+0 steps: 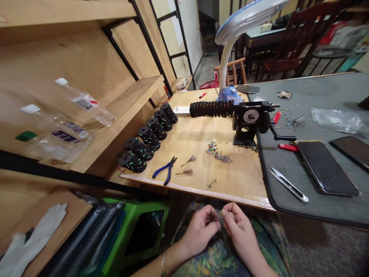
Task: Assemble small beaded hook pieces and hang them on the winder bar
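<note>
Over my lap, just off the table's front edge, my left hand (201, 229) and my right hand (238, 226) are close together with curled, pinched fingers. Whatever they pinch is too fine to make out. On the wooden tabletop (196, 134) ahead lie a small metal piece (212, 183), two feathery tufts (188, 171) and blue-handled pliers (165, 170). A small pile of coloured beads with metal bits (215, 151) is beyond them. Behind it stands a black hand-crank winder (245, 119), a row of black discs (211, 109) stacked along its shaft.
Several black spools (148, 138) line the left side. On the grey mat (276, 161) at right are thread snips (288, 184), a phone (327, 167) and a plastic bag (337, 119). A lamp (229, 65) rises behind the winder. Plastic bottles (86, 102) lie on the left shelf.
</note>
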Action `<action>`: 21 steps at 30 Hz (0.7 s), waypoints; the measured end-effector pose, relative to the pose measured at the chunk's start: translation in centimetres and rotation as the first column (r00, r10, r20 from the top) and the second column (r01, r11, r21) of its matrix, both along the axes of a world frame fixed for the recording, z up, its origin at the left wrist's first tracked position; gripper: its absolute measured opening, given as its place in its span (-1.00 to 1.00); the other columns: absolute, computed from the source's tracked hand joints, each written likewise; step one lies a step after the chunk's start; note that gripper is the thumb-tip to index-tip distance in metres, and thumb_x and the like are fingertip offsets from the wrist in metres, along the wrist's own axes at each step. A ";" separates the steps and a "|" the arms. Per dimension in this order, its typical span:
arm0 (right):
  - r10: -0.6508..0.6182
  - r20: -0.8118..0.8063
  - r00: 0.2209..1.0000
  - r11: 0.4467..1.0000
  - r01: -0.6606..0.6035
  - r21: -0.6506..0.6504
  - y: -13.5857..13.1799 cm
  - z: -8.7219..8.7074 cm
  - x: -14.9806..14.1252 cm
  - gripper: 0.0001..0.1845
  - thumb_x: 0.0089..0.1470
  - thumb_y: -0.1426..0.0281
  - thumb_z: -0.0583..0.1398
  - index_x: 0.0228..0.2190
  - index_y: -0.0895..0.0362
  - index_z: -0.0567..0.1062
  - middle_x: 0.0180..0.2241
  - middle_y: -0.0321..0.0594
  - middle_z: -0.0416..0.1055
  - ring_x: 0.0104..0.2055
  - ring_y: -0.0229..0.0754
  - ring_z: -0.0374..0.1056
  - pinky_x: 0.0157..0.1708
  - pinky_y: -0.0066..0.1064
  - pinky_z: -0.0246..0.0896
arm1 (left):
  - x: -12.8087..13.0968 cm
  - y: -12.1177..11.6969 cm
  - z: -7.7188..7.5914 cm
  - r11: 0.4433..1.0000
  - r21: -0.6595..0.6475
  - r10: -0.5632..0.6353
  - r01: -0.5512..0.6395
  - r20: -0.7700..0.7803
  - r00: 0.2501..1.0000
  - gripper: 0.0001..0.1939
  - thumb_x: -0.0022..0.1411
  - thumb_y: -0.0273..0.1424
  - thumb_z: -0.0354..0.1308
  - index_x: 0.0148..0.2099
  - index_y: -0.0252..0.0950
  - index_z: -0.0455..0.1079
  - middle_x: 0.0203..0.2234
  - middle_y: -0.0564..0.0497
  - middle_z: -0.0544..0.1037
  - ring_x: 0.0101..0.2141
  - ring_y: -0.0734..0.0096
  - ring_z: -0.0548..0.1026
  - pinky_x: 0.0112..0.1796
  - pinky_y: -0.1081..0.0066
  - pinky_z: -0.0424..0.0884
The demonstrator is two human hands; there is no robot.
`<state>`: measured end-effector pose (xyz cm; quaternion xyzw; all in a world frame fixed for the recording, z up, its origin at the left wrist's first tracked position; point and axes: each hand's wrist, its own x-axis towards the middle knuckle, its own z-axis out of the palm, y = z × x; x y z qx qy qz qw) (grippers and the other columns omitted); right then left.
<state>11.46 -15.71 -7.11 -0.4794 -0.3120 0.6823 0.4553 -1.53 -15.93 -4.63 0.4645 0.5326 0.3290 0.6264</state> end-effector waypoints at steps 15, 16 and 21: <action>0.013 0.067 0.998 1.000 -0.014 0.014 0.0 0.4 -0.1 -0.54 -0.07 -0.03 0.23 -0.51 0.08 0.27 -0.72 -0.56 0.00 -0.66 -0.38 -0.17 -0.66 -0.52 -0.28 | -0.1 0.0 0.5 0.999 -0.025 -0.023 0.025 0.074 0.997 -0.68 -0.10 -0.56 0.22 -0.29 -0.26 0.18 -0.58 0.24 0.12 -0.54 0.56 0.09 -0.51 0.52 0.06; 0.006 0.079 0.997 1.000 -0.007 0.013 0.0 0.4 0.0 -0.55 -0.07 -0.03 0.24 -0.51 0.08 0.28 -0.72 -0.55 0.01 -0.65 -0.38 -0.15 -0.66 -0.52 -0.27 | -0.1 -0.1 0.4 0.999 -0.030 -0.027 0.029 0.059 0.998 -0.66 -0.10 -0.56 0.23 -0.29 -0.25 0.17 -0.59 0.25 0.10 -0.55 0.57 0.08 -0.52 0.53 0.04; 0.020 0.036 0.999 1.000 -0.020 -0.001 -0.1 0.1 0.0 -0.56 -0.07 -0.02 0.23 -0.51 0.07 0.27 -0.71 -0.58 -0.05 -0.66 -0.39 -0.20 -0.67 -0.53 -0.31 | 0.1 -0.1 0.2 0.999 -0.016 0.043 -0.042 0.049 0.998 -0.87 0.05 -0.44 0.14 -0.37 -0.28 0.21 -0.58 0.18 0.21 -0.54 0.55 0.16 -0.50 0.50 0.11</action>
